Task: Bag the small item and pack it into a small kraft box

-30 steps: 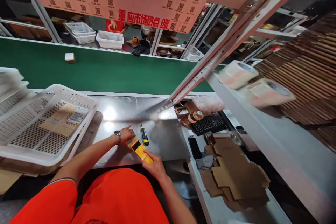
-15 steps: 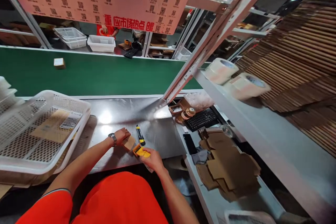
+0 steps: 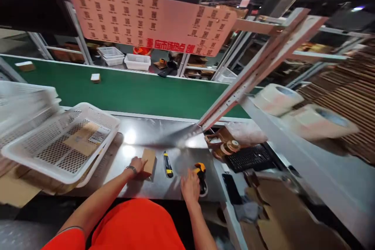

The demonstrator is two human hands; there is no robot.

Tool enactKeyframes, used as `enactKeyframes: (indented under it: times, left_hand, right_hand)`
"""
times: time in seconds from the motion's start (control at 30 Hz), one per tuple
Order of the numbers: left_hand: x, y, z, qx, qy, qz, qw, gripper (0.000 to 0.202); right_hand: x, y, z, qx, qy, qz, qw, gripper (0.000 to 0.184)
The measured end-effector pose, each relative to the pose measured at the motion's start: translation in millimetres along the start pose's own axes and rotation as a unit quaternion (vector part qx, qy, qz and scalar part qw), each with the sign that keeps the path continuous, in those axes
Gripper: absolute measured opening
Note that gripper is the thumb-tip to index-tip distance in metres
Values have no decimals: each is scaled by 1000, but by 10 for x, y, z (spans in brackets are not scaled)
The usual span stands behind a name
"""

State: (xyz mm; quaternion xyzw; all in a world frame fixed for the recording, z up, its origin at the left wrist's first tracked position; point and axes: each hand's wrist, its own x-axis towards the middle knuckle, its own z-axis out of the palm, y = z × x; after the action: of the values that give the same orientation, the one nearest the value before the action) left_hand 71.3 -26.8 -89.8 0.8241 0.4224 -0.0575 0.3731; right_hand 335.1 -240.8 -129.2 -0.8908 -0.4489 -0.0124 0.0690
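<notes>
A small brown cardboard box [image 3: 149,161] stands on the metal table [image 3: 146,131]. My left hand [image 3: 137,165], with a watch at the wrist, holds the box by its left side. To the right of the box lies a yellow and black utility knife [image 3: 168,165], untouched. A yellow-orange tape dispenser [image 3: 201,172] with a dark lower part is near the table's right side. My right hand [image 3: 191,185] is against its left side; its fingers are smeared by motion, so their grip on it is unclear.
White plastic baskets [image 3: 67,175] sit at the left, the front one holding a labelled package [image 3: 83,138]. Behind the table runs a green conveyor belt [image 3: 140,93] with small boxes. A metal post [image 3: 234,95], tape rolls [image 3: 278,99], a keyboard [image 3: 249,158] and flattened cardboard [image 3: 281,207] are to the right.
My right hand has moved right with the tape dispenser, away from the box. The box is now turned more upright under my left hand. The camera view has shifted and tilted up.
</notes>
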Motion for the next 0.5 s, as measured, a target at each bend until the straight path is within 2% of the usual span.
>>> enactKeyframes:
  times: [0.1,0.17,0.23,0.3,0.4,0.47,0.5]
  left_hand:
    - [-8,33,-183,11,18,-45,999,50]
    - [9,21,-475,7,49,-58,997,48]
    - [-3,-63,-923,3,97,-64,993,46]
    - [-101,-241,-1469,4,156,-78,985,42]
    - [-428,-618,-2223,16,236,-133,963,34]
    - [-662,-813,-2523,20,257,-172,951,30]
    - [-736,-856,-2594,19,261,-179,949,30]
  right_hand:
    - [81,-299,311,83,-50,-102,990,52]
    - [154,-431,493,100,-77,-124,984,50]
    - [224,-460,614,115,-78,-127,982,51]
    - [273,-408,652,138,-61,-120,981,55]
    - [285,-318,567,161,-28,-63,985,57]
    - [258,-318,449,173,-14,-8,985,58]
    - [239,-337,384,184,-13,14,983,57]
